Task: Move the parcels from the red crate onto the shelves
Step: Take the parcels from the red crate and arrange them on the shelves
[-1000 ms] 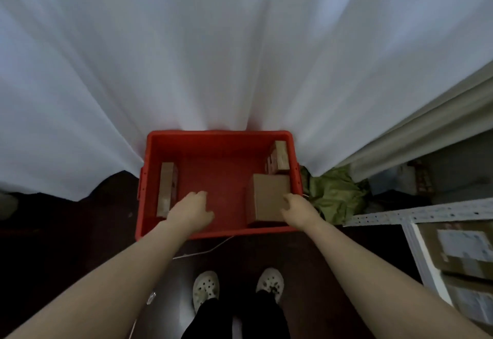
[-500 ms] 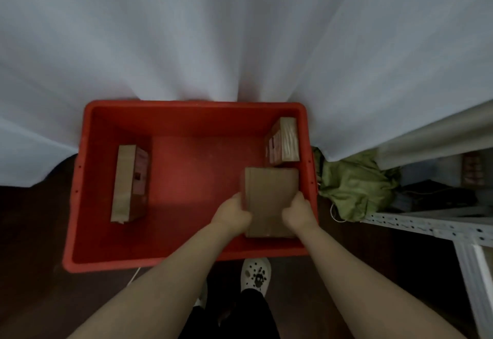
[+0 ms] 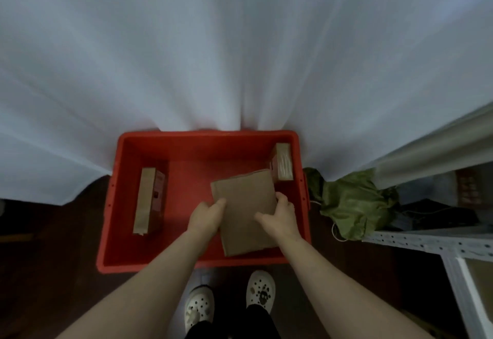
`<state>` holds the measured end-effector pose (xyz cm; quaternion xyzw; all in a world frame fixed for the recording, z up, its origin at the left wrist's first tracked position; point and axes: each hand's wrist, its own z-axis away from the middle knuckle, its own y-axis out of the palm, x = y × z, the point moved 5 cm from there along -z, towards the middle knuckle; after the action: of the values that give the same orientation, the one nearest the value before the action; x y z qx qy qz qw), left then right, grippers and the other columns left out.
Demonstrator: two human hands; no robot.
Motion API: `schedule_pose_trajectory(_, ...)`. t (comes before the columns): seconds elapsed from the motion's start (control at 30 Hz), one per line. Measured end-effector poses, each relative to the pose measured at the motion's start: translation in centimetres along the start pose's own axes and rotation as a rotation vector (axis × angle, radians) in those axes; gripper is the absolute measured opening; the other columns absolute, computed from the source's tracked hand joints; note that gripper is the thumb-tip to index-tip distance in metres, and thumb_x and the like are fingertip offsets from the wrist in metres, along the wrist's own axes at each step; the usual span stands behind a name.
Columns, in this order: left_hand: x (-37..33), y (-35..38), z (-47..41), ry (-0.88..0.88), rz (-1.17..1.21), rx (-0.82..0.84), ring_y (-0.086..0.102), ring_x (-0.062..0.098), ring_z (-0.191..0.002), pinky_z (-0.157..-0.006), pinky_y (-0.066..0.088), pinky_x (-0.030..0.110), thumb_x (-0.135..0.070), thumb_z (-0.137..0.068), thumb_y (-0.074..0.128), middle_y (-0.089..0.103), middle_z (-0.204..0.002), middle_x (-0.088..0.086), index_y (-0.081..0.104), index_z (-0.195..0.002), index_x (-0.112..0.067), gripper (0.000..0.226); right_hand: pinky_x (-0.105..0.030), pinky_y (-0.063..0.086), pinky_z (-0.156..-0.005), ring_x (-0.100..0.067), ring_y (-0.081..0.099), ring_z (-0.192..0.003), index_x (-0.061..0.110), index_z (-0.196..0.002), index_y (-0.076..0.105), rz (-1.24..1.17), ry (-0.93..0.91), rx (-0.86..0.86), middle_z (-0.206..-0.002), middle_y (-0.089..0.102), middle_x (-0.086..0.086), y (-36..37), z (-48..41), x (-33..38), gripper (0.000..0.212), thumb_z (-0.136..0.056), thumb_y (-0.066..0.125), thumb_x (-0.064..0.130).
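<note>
Dark flooring [image 3: 53, 272] lies beneath us, and nearest to us are our two pale perforated clogs, the left clog [image 3: 199, 305] and the right clog [image 3: 260, 292], toes pointing at the crate. Both our bare forearms reach forward from the bottom edge.

Our left hand [image 3: 206, 216] grasps the left edge of a plain brown parcel [image 3: 245, 205], fingers curled at that edge. Our right hand [image 3: 282, 218] clasps the opposite edge, with the thumb laid across the top face. This parcel sits skewed, within the front right part of the red crate [image 3: 112, 232]; we cannot tell whether its underside touches the crate floor.

Two more parcels are inside. A tall narrow parcel [image 3: 148, 200] stands on edge against the left wall, well apart from our hands. A small parcel [image 3: 282, 161] stands in the far right corner, just beyond the held one.

Outside the crate, just to its right, a crumpled green bag [image 3: 354, 205] lies on the floor. Further right is the corner of a white perforated metal shelf frame [image 3: 426, 242].

Behind the crate, touching its far rim, a white curtain [image 3: 240, 58] hangs in folds and fills the upper view.
</note>
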<state>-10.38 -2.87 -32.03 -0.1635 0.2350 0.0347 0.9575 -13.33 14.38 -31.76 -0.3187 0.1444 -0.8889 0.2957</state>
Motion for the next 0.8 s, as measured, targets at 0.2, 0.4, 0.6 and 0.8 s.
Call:
schedule_pose_trajectory(0.2, -7.5, -3.8, 9.0, 0.205, -0.157, 0.008, 0.063, 0.037, -0.098, -0.09, 0.052, 0.045, -0.07, -0.061, 0.04, 0.066, -0.105, 0.019, 0.062, -0.108, -0.003, 0.085, -0.041, 0.021, -0.116, -0.029, 0.016, -0.141, 0.021, -0.152, -0.009, 0.207, -0.234, -0.118, -0.152, 0.009, -0.012, -4.6, 10.3, 6.5, 0.129, -0.063, 0.076, 0.062)
schedule_pose_trajectory(0.4, -13.7, -4.2, 22.2, 0.415, -0.257, 0.094, 0.069, 0.036, -0.081, -0.075, 0.058, 0.044, -0.058, -0.088, 0.04, 0.067, -0.089, 0.016, 0.057, -0.096, -0.001, 0.06, -0.058, -0.005, -0.114, -0.035, -0.013, -0.144, 0.035, -0.14, -0.035, 0.348, -0.172, -0.253, -0.154, -0.019, -0.02, -10.2, 20.9, 7.7, 0.155, -0.037, 0.071, 0.083)
schedule_pose_trajectory(0.6, -13.2, -2.0, 33.3, 0.615, -0.428, 0.291, 0.07, 0.035, -0.079, -0.072, 0.059, 0.042, -0.048, -0.092, 0.042, 0.07, -0.088, 0.021, 0.06, -0.086, 0.0, 0.051, -0.059, 0.001, -0.113, -0.037, -0.009, -0.143, 0.033, -0.141, -0.033, 0.215, -0.072, -0.49, -0.154, -0.015, -0.02, -13.5, 31.7, 4.2, 0.156, -0.036, 0.07, 0.084)
schedule_pose_trajectory(0.8, -12.3, -0.2, 41.1, 0.947, -0.592, 0.38, 0.066, 0.032, -0.093, -0.089, 0.052, 0.041, -0.049, -0.09, 0.04, 0.069, -0.097, 0.015, 0.065, -0.094, -0.006, 0.05, -0.052, 0.015, -0.115, -0.038, 0.004, -0.141, 0.035, -0.144, -0.027, 0.019, -0.034, -0.664, -0.151, -0.003, -0.02, -17.2, 41.0, 0.6, 0.137, -0.059, 0.076, 0.063)
